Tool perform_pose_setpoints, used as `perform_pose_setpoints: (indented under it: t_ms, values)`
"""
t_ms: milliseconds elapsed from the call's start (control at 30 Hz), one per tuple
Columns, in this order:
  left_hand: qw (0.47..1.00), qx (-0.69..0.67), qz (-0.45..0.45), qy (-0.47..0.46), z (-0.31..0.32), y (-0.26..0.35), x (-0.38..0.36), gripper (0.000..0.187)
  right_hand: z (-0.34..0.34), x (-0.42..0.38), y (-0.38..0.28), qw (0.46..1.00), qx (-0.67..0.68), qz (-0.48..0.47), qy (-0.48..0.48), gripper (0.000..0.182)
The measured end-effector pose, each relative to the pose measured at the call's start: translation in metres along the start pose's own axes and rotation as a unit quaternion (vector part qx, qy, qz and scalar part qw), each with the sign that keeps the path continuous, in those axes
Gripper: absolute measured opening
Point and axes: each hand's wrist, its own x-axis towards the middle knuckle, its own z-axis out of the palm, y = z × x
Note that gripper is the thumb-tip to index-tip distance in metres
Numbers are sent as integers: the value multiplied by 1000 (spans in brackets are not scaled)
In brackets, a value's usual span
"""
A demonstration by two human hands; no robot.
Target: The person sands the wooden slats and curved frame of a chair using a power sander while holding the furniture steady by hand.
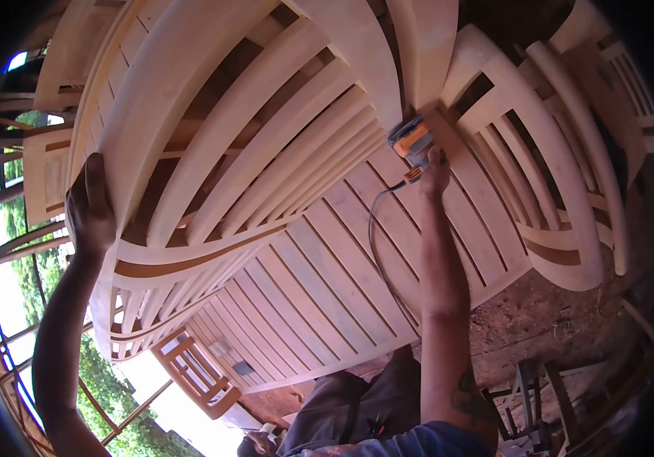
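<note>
A large unfinished wooden bench (296, 251) with slatted seat and curved slatted back fills the view. My left hand (89, 204) grips the curved edge of its backrest at the left. My right hand (432, 174) is stretched out and holds an orange and grey power sander (410, 141) against the slats where seat and back meet. The sander's grey cord (376, 228) loops down over the seat slats toward me.
More bare wooden chairs (548, 152) are stacked to the right and behind. A small wooden frame (193, 373) lies below the bench. A dusty floor (555, 320) and a metal stand (529, 404) are at lower right. Greenery shows past the open left side.
</note>
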Motion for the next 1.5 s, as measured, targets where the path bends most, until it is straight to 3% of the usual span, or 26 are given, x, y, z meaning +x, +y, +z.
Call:
perform_pose_setpoints:
  t_ms: [67,167,300,333,400,500,600,833,1100,1333,1433,1500]
  values:
    - [997,50,49,20,0,0,1,27,1,-1,20,999,-6,-33,-25,64]
    - [991,85,98,35,1,-1,2,27,9,-25,17,997,-69,-19,35,49]
    - [979,105,147,94,2,3,5,28,6,-6,10,1000,-1,-15,11,44]
    - [988,82,114,63,2,0,3,27,5,-2,9,1000,-8,-17,10,42]
    - [998,33,46,2,2,-7,0,31,0,3,12,1000,2,5,-9,56]
    - [999,30,42,12,1,-4,1,27,2,-1,28,1000,-22,10,-19,69]
    - [994,-53,-98,-22,-6,18,10,34,6,-6,27,998,-50,20,-13,76]
    - [996,-54,-64,33,-5,32,14,47,6,-34,-10,999,-41,1,-13,75]
    - [977,-128,-170,20,-14,52,22,48,7,-89,-108,994,-56,-61,69,69]
    - [976,-141,-162,37,-12,54,24,49,11,-133,-185,992,24,-90,89,81]
    - [974,-138,-173,39,-12,56,25,51,13,-155,-229,990,99,-66,76,69]
    - [974,-150,-162,55,-8,54,24,52,22,-150,-223,976,173,-113,70,69]
